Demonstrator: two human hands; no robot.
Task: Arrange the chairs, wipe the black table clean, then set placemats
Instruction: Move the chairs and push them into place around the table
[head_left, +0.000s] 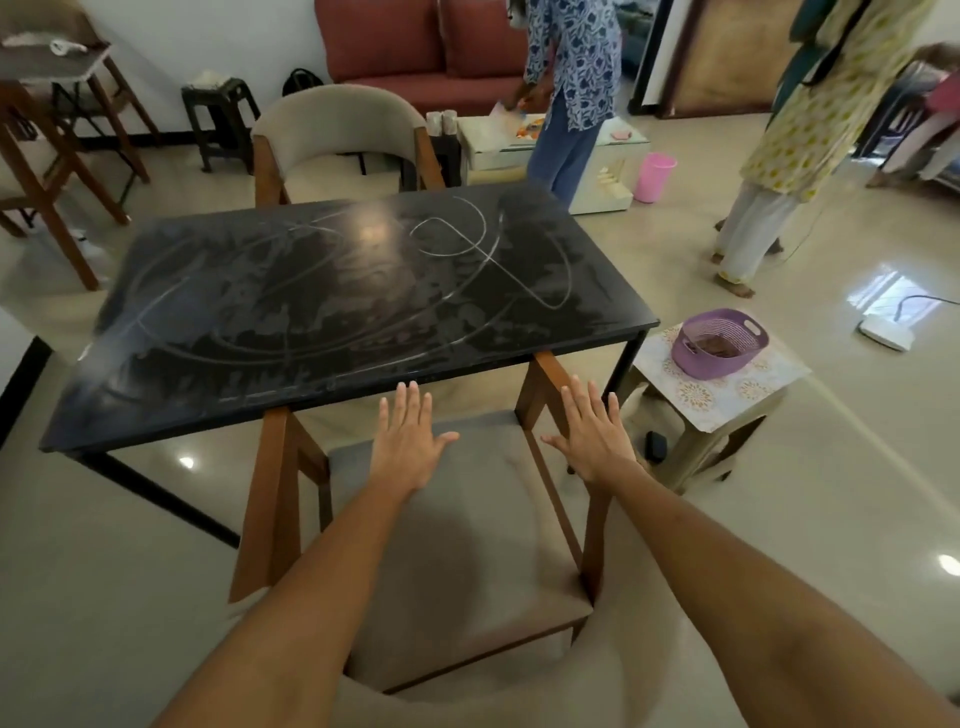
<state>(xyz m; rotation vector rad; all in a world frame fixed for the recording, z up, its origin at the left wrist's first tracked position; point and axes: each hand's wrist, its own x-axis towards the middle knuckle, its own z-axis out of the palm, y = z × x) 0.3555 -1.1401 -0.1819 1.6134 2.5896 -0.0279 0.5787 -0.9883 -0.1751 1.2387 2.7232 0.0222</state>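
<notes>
Two hands held out flat, palms down, fingers straight: left hand (410, 447) and right hand (592, 434) above the seat of the near chair (457, 561), holding nothing. Near chair partly tucked under the black bench (332, 306), its top smeared with pale streaks. Far chair (337, 137) opposite. Purple basket (719, 343) on a stool (727, 400), right.

Near chair (467, 545) backrest cut off below; purple basket (719, 343) contents indistinct.
</notes>
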